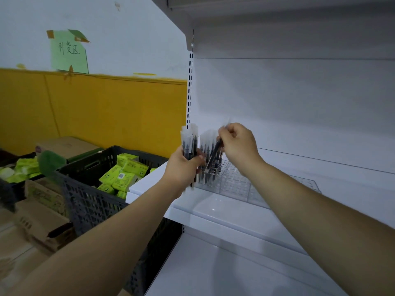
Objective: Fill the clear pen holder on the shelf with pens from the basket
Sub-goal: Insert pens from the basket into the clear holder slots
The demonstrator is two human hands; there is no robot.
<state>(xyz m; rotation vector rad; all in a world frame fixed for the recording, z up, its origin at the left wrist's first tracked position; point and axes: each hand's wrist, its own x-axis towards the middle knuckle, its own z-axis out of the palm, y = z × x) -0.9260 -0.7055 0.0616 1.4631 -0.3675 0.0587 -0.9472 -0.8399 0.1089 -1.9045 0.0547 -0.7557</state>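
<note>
Soft, even, cool light on the white shelf (224, 212), dimmer beneath the board overhead (277, 9), small glints on the shelf surface; wide-angle bowing toward the edges; basket (85, 199) and cartons (42, 227) at left blurred, pens (189, 144) smeared, shadows faint and soft-edged.

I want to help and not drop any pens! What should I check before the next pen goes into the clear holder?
1. Right hand pinches just one pen: ok.
2. That pen stands straight up for going in: not ok, it is tilted.
3. Its tip sits over a free hole: cannot tell, that spot is blurred and crowded.
4. The clear pen holder has free holes: ok, its right part shows none filled; the standing pens are at its left end.
5. Left hand grips the bundle of pens firmly: ok, fingers are curled round it.
</note>
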